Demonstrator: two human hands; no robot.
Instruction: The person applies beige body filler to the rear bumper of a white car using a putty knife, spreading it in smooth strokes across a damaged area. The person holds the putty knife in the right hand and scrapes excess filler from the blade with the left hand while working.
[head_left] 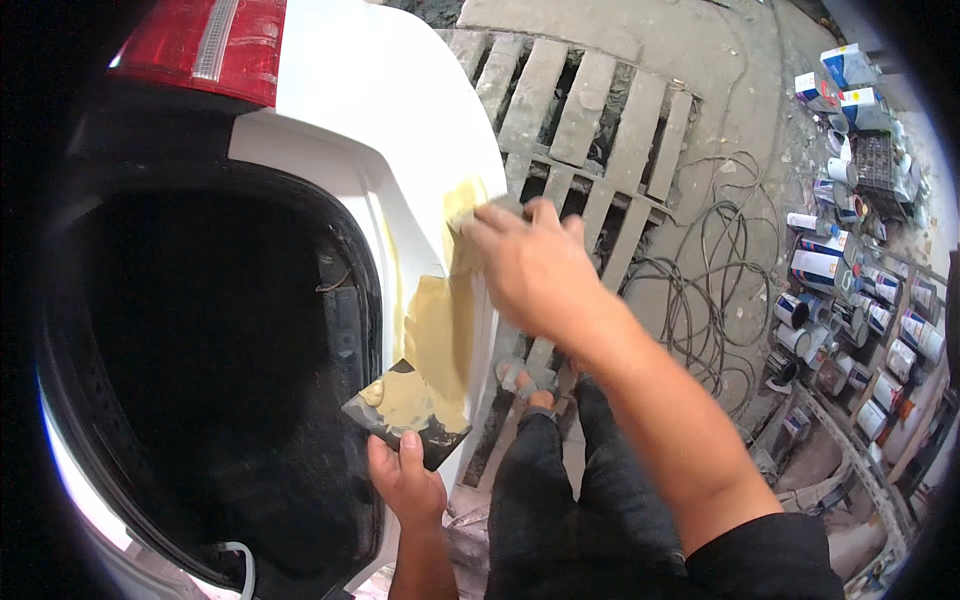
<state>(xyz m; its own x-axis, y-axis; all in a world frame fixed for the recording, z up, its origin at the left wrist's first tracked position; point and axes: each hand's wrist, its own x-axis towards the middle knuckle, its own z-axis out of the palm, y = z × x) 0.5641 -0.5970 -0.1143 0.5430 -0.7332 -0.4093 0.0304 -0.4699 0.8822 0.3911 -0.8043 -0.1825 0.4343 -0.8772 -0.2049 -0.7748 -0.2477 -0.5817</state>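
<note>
My right hand [528, 262] presses a small putty spreader [478, 212] against the white car body panel [400, 110], at the top of a beige filler patch [440, 325]. My left hand [405, 482] holds a dark flat board [408, 410] smeared with beige putty, low beside the panel's edge. The spreader is mostly hidden under my fingers.
A red tail light [205, 45] sits at the upper left above the dark open boot [210, 370]. Concrete drain slats [590, 110] lie beyond the car. Tangled black cables [715, 270] cover the ground, and several paint cans [840, 290] crowd the right side.
</note>
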